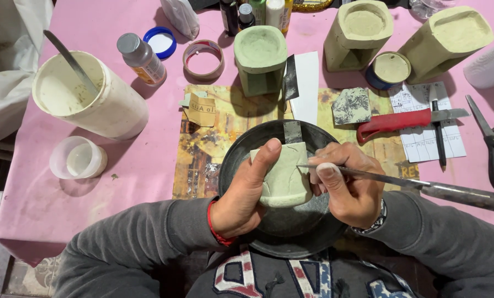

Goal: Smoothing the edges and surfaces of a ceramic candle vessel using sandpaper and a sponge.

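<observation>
Seen from above, over a pink-covered worktop [136,165]. Toward the left edge, a tall white plastic tub [89,96] with a metal stirring rod [70,55] leaning inside, and a small clear cup [78,158] just below it. At the near edge, centred, a round black shallow bowl [236,160]. Above the bowl, left hand [247,193] closed around a pale green, blocky clay vessel [283,176], thumb pressed on its front face. Right hand [349,185] gripping a thin pointed metal tool [401,182], tip touching the vessel. Along the far edge, three similar pale green square moulded vessels [260,58]. Further right, a red-handled knife [396,122], then black scissors [492,143] at the right edge.
</observation>
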